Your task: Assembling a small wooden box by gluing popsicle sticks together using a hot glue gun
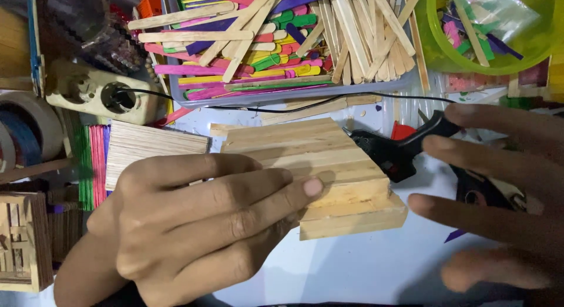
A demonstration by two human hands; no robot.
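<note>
- Head view: the left hand (194,225) lies over the near-left part of a stepped block of glued wooden sticks (320,172), with the fingers pressed side by side and curled across its top; the fingertips (311,186) rest on the wood about halfway along it. The thumb is hidden, so I cannot tell whether it grips from below.
- The block sits near the middle of the white table (352,266), a little toward the far edge. Its layers step down toward the near-right, and its long axis runs roughly from far-left to near-right, out from under the left hand's fingers.
- The right hand (499,207) hovers open at the right edge of the table, fingers spread and blurred, holding nothing. Its fingertips point left toward the block's right end and are near it but apart.
- Between the right hand's fingers and the block lies a black glue gun (405,151), touching or just beside the block's far-right corner; the upper two fingers are nearest to it. Its thin black cord runs left toward a cream power strip (97,95) near the far-left corner.
- Of the two hands, the left is on the block; the right is nearer the glue gun.
- Along the far edge stand a clear tray of plain and coloured sticks (282,43) and a green bowl (493,28) of stick pieces.
</note>
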